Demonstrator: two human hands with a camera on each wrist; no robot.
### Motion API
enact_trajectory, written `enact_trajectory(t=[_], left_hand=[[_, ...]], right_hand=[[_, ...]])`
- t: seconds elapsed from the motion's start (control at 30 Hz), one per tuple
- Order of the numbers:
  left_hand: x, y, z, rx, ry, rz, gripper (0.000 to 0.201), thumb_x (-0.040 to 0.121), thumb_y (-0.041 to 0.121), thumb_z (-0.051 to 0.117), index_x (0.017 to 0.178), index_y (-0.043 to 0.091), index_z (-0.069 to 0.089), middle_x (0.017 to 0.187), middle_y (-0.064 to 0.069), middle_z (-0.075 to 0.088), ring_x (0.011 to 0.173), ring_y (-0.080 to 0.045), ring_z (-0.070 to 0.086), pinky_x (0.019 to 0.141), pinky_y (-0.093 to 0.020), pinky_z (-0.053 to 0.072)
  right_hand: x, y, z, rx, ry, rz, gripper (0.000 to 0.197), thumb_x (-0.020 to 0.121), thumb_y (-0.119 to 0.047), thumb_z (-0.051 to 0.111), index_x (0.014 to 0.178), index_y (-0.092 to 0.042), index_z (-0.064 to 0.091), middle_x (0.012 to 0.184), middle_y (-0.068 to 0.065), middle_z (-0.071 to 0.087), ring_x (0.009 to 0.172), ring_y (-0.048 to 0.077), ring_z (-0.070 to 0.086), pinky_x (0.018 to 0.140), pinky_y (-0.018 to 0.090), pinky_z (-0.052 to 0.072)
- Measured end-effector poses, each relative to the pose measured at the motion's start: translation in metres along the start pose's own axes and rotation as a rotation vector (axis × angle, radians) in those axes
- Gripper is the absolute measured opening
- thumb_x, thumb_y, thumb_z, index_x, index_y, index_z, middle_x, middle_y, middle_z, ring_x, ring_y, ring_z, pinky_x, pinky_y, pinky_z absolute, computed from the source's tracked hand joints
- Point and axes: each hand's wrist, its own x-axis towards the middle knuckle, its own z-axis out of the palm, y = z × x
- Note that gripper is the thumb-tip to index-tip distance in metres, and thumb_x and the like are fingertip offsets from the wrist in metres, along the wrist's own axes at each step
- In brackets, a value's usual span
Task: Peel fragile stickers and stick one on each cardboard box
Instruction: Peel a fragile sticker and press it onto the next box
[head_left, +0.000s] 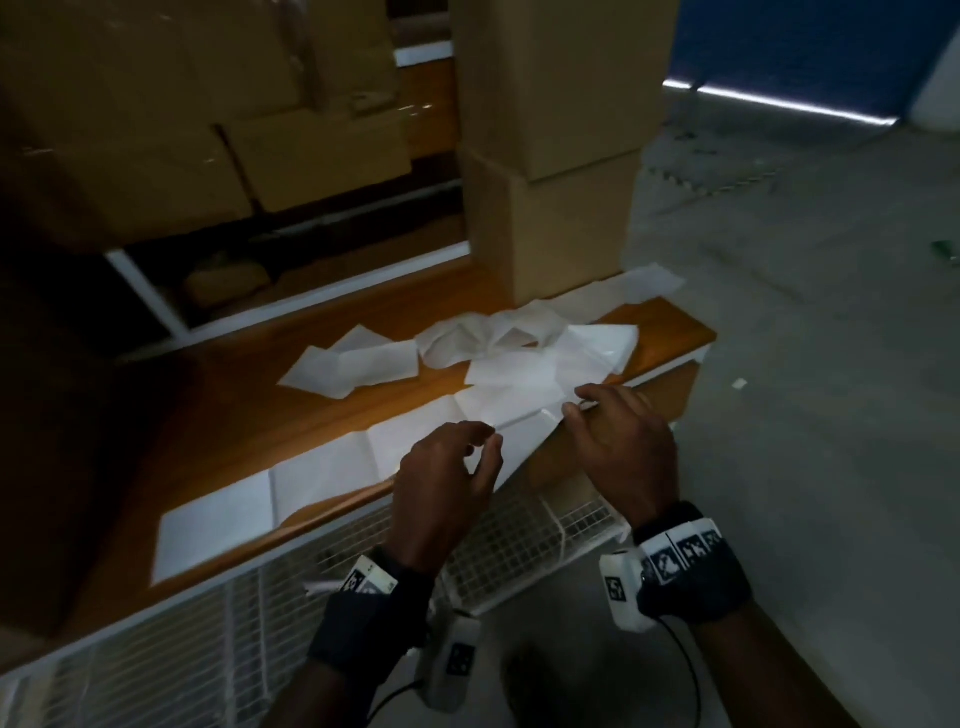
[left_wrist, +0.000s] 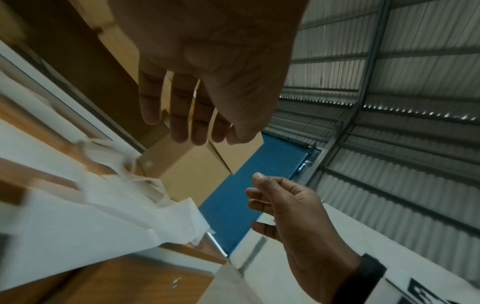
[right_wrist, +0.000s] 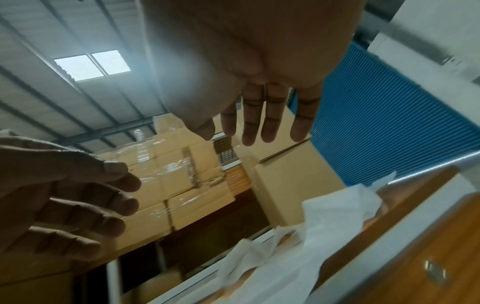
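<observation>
A long white strip of sticker sheet (head_left: 322, 467) lies along the front edge of the wooden table (head_left: 234, 395). My left hand (head_left: 483, 447) hovers over the strip's right end with loosely curled fingers and holds nothing. In the left wrist view its fingers (left_wrist: 179, 127) hang straight. My right hand (head_left: 576, 400) is just to the right, at the table edge by the strip's tip. Its fingers (right_wrist: 270, 127) are straight and empty. Two plain cardboard boxes, upper (head_left: 561, 104) and lower (head_left: 561, 234), stand stacked at the table's back right. I cannot tell whether either hand touches the paper.
Crumpled and flat white backing papers (head_left: 483, 338) lie heaped between the hands and the box stack. More wrapped cardboard boxes (head_left: 182, 130) fill the back left. A white wire mesh rack (head_left: 519, 545) sits below the table edge. Grey floor (head_left: 805, 364) lies to the right.
</observation>
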Motion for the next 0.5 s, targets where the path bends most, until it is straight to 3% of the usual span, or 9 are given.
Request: enact_trajectory(t=[0.13,0.37,0.43,0.5], left_hand=[[0.061,0.007,0.045,-0.072,0.071,0.047,0.028,0.098,0.045,0.057,0.105,0.024,0.075,0.102,0.01,0.075,0.083,-0.003,0.066,0.063,-0.033,0.058],[0.193,0.033,0.09,-0.134,0.155,0.121,0.031,0.099,0.044,0.056,0.107,0.02,0.074,0.099,0.008,0.074,0.082,-0.002,0.066,0.063,-0.034,0.057],[0.229,0.036,0.092,-0.133,0.186,0.155,0.028,0.099,0.041,0.057,0.107,0.019,0.073,0.097,0.006,0.074,0.081,-0.006,0.067,0.062,-0.036,0.057],[0.263,0.04,0.093,-0.118,0.229,0.172,0.027,0.1,0.038,0.057,0.107,0.017,0.071,0.095,0.004,0.073,0.079,-0.007,0.066,0.062,-0.03,0.056]], right_hand=[[0.051,0.041,-0.003,-0.044,0.049,0.003,0.042,0.094,-0.05,0.051,0.108,-0.016,0.073,0.107,0.002,0.073,0.098,0.023,0.065,0.077,0.027,0.045],[0.165,0.107,-0.001,-0.012,0.1,0.048,0.048,0.092,-0.053,0.052,0.118,-0.016,0.068,0.11,0.003,0.071,0.104,0.026,0.064,0.083,0.028,0.045],[0.199,0.12,0.002,0.007,0.142,0.045,0.048,0.091,-0.051,0.054,0.119,-0.015,0.067,0.11,0.003,0.071,0.103,0.026,0.065,0.083,0.033,0.049],[0.232,0.134,0.005,0.029,0.168,0.054,0.046,0.091,-0.05,0.057,0.122,-0.016,0.065,0.11,0.002,0.07,0.102,0.023,0.064,0.081,0.04,0.054]])
